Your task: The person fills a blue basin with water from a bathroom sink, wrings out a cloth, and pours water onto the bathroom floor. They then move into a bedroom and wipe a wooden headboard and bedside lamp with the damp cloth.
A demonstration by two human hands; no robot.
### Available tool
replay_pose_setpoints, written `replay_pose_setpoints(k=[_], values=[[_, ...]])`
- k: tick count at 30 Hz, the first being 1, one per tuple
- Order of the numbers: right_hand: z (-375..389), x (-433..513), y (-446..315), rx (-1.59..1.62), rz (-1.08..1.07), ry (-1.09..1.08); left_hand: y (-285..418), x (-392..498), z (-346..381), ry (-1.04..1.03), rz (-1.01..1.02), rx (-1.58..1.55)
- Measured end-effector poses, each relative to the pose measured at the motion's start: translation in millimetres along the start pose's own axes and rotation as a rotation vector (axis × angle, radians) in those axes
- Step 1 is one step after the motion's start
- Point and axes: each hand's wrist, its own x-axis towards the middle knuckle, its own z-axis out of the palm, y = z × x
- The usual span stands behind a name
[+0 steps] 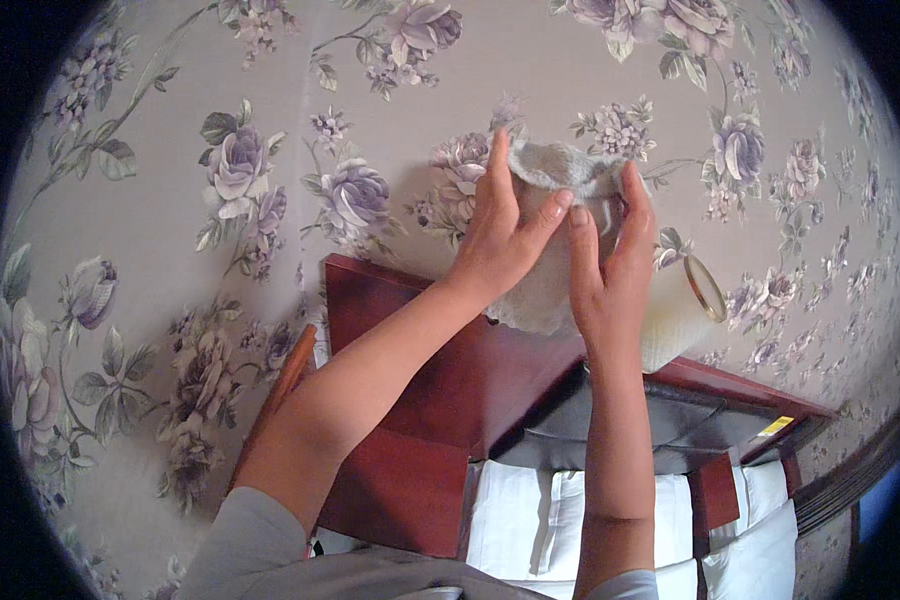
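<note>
Both hands are raised in front of the floral-patterned wall, holding a pale grey, fuzzy cloth (570, 166). My left hand (506, 232) grips its left side between the thumb and fingers. On the right side, my right hand (611, 255) holds the cloth the same way, and the two thumb tips nearly meet at its lower edge. The cloth's upper part is bunched and folded, while a lower part hangs behind the hands and wrists. Part of the cloth is hidden by the hands.
A lamp with a cream shade (675, 315) stands right of my right hand. Below are a dark red wooden headboard panel (397, 480), a black padded headboard (645, 412) and white pillows (637, 502). A wooden edge (289, 367) rises at the left.
</note>
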Motion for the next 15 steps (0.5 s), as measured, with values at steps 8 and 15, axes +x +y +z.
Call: replay_pose_setpoints(k=[8,15], values=[[22,-5,7,-0.089,-0.249,0.079,1,-5,3,-0.029,0.033,0.061],[23,-37,12,-0.028,-0.268,0.187,1,-27,5,0.053,0.421,0.279]])
